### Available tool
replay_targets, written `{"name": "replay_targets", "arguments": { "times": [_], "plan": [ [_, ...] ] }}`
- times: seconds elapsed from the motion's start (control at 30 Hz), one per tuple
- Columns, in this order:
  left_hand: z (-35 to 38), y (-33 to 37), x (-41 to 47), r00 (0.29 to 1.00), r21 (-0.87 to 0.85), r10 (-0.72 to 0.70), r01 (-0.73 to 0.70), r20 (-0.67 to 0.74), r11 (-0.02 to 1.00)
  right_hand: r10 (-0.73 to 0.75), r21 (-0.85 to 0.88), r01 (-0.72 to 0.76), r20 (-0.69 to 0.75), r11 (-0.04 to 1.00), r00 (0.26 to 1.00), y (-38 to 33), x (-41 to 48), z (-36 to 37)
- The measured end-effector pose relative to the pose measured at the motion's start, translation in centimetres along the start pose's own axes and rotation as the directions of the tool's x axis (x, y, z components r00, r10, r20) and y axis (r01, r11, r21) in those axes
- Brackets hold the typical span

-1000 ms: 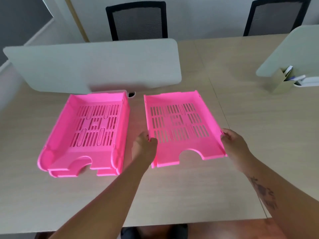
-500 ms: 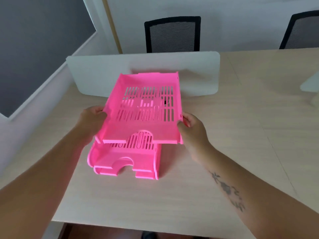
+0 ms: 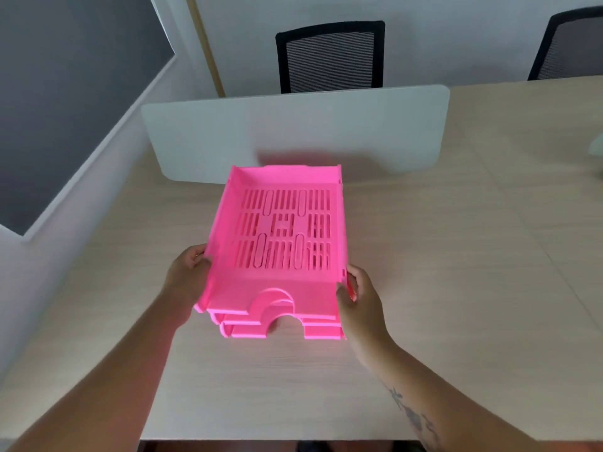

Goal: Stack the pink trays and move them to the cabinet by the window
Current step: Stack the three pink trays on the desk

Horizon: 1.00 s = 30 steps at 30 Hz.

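Pale wood desk (image 3: pixel 456 288), white divider (image 3: pixel 293 132) behind; both hands' fingers (image 3: pixel 195 256) clasp pink tray stack (image 3: pixel 280 230).

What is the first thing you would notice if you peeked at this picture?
The bright pink trays, piled one on another in the middle of the pale wooden table, jump out first. Next come the two bare hands gripping the pile near its front: the left hand on one side and the right hand on the other. Behind the trays stands a white divider panel, with a black chair past it.
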State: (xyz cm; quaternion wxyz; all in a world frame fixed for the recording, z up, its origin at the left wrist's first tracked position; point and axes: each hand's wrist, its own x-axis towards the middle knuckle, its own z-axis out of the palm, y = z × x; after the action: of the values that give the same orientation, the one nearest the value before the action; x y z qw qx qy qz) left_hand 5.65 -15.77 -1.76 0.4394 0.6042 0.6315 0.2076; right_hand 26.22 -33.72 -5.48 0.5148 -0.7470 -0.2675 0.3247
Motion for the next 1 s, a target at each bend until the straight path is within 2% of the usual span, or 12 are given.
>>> {"name": "replay_targets", "arguments": {
  "times": [0.27,0.43,0.63,0.77,0.87,0.93,1.0],
  "plan": [
    [-5.6,-2.6,2.5,1.0,-0.02,0.013,-0.014,-0.015,1.0,-0.08,-0.033,0.078,-0.068,0.996,0.995,-2.5,0.3,6.4],
    [-7.1,-4.3,4.5,0.996,-0.005,0.031,-0.031,0.083,1.0,0.011,-0.043,-0.015,-0.094,0.999,0.996,-1.9,0.1,9.1],
    [-9.2,-5.3,7.4,0.989,-0.016,0.072,-0.071,0.129,0.997,0.037,-0.101,-0.045,-0.072,0.994,0.997,-1.6,-0.5,12.4],
    [-9.4,-6.6,7.8,0.985,-0.082,0.003,0.011,0.174,0.997,0.114,-0.132,-0.122,-0.07,0.984,0.991,-0.2,-1.6,14.1],
    [-8.8,-7.1,8.3,0.984,-0.132,-0.035,0.059,0.174,0.99,0.108,-0.151,-0.123,-0.102,0.981,0.989,0.2,-2.4,14.9],
    [-8.7,-6.7,8.7,0.986,-0.162,-0.009,0.036,0.166,0.986,0.095,-0.148,-0.113,-0.12,0.983,0.988,-0.1,-1.9,14.8],
    [-8.6,-6.8,9.3,0.974,-0.226,0.08,-0.031,0.213,0.974,0.097,-0.13,-0.113,-0.122,0.985,0.988,-0.5,-1.1,14.3]
  ]
}}
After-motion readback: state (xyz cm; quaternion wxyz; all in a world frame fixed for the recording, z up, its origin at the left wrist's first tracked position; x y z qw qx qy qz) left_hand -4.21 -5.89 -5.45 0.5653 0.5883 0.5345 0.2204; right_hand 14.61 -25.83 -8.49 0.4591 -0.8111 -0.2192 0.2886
